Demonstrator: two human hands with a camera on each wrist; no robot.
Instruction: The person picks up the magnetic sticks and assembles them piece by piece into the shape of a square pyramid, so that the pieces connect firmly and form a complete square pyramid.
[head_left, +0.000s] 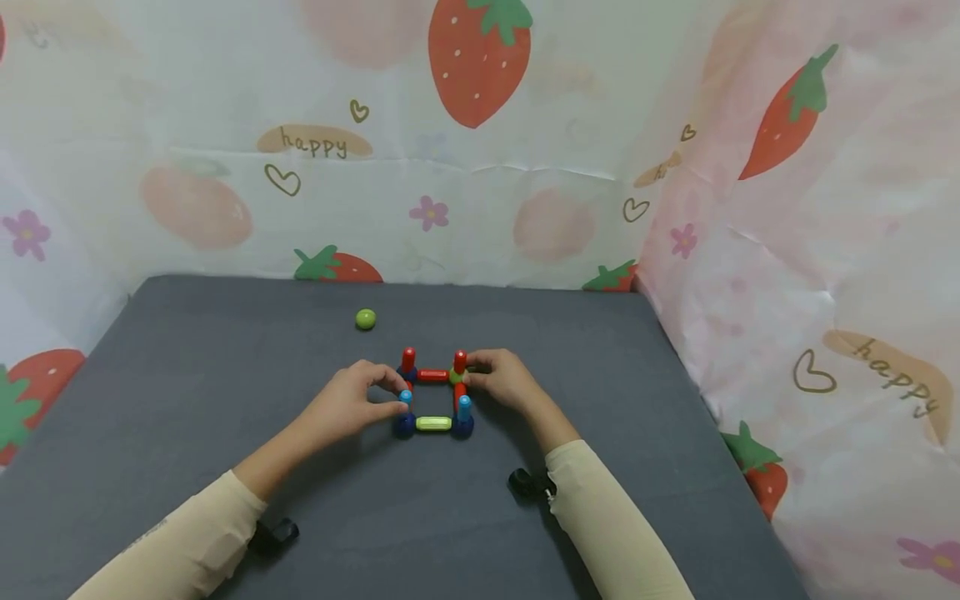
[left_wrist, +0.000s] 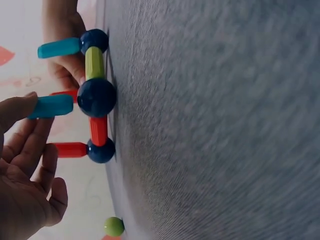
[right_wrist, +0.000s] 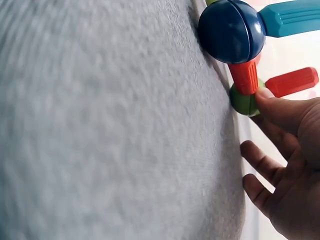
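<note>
A square frame of toy building rods and balls lies on the dark grey cloth, with a rod standing up from each corner. My left hand (head_left: 348,398) pinches the upright blue rod (left_wrist: 54,106) at the near left corner, above a navy ball (left_wrist: 97,97). At the far right corner, my right hand (head_left: 510,383) holds the green ball (right_wrist: 245,102) between thumb and finger; the thumb tip also meets a red rod (right_wrist: 244,76). A lime rod (head_left: 433,424) forms the near side. Red rods (head_left: 432,376) make up the other sides.
One loose green ball (head_left: 365,319) sits behind the frame, toward the left. The grey cloth (head_left: 420,517) covers the table, and a strawberry-patterned sheet (head_left: 465,208) hangs along its back and sides.
</note>
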